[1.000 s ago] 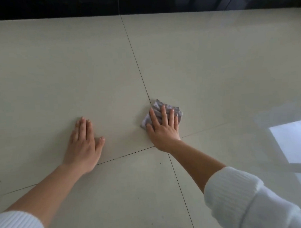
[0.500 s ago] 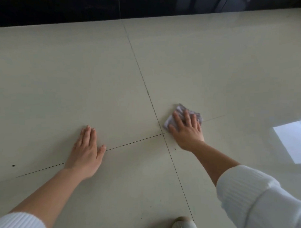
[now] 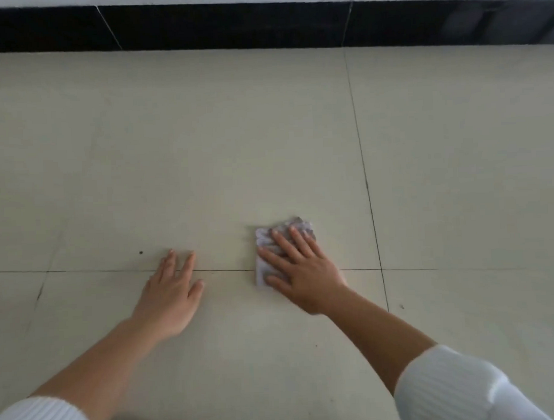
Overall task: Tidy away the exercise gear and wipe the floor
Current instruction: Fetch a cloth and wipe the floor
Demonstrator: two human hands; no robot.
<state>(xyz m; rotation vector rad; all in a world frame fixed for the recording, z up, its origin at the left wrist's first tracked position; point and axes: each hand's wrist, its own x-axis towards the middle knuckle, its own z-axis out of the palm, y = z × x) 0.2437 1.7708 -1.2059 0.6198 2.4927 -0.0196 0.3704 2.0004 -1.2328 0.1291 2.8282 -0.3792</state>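
My right hand (image 3: pixel 303 271) is flat on a crumpled grey-lilac cloth (image 3: pixel 281 241), palm down, fingers spread and pressing it against the floor (image 3: pixel 204 149). Not a fist, not a pinch: the hand lies open on top, fingers fanned across the cloth. Cloth edges stick out past my fingertips at the far side and past my thumb at the left. The cloth sits on the horizontal grout line (image 3: pixel 67 271), most of it on the far tile, a bit on the near one.

My left hand (image 3: pixel 172 295) is also flat on the floor, palm down, fingers straight and loosely together, thumb out to the right. It holds nothing. It rests across the same grout line, to the left of the cloth, near it but not touching.

Both forearms are bare, with white ribbed sleeves (image 3: pixel 448 392) pushed up, showing at the bottom corners.

The floor is pale beige tile, glossy. A second grout line (image 3: pixel 362 163) runs away from me to the right of the cloth and crosses the horizontal one just right of my right wrist. A small dark speck (image 3: pixel 141 252) sits on the far tile just left of my left fingertips. Another tiny mark (image 3: pixel 401 306) lies right of the grout crossing. A black skirting strip (image 3: pixel 231 26) runs along the far edge of the floor.

No exercise gear in view.
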